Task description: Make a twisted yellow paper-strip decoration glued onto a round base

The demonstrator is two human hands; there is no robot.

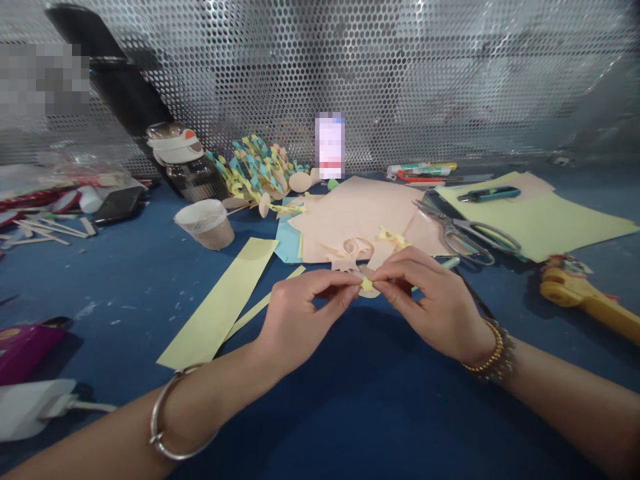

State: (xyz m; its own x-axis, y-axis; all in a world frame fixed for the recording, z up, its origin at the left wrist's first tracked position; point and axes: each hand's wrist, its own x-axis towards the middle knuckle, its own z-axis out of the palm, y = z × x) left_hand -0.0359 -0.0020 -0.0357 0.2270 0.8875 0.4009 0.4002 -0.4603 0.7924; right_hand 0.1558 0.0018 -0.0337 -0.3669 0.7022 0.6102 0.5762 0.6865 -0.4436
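Observation:
Between my fingertips is a small yellow piece of paper [367,285]. My left hand [310,313] pinches its left side, and my right hand [425,300] pinches its right side. Just behind the fingers lie curled pale-pink paper scraps [347,252] and a small yellow paper curl [391,236]. They rest on a stack of pale-pink sheets [350,207]. Left of my left hand are a wide yellow paper strip [223,300] and a narrow yellow strip [253,312]. The exact shape of the held piece is partly hidden by my fingers.
A paper cup [205,225] and a dark bottle [193,170] stand at left, beside a cluster of coloured paper curls on sticks [265,167]. Scissors [465,230], a utility knife [490,194] and a yellow tool [590,300] lie at right. A phone [330,143] leans against the perforated metal panel.

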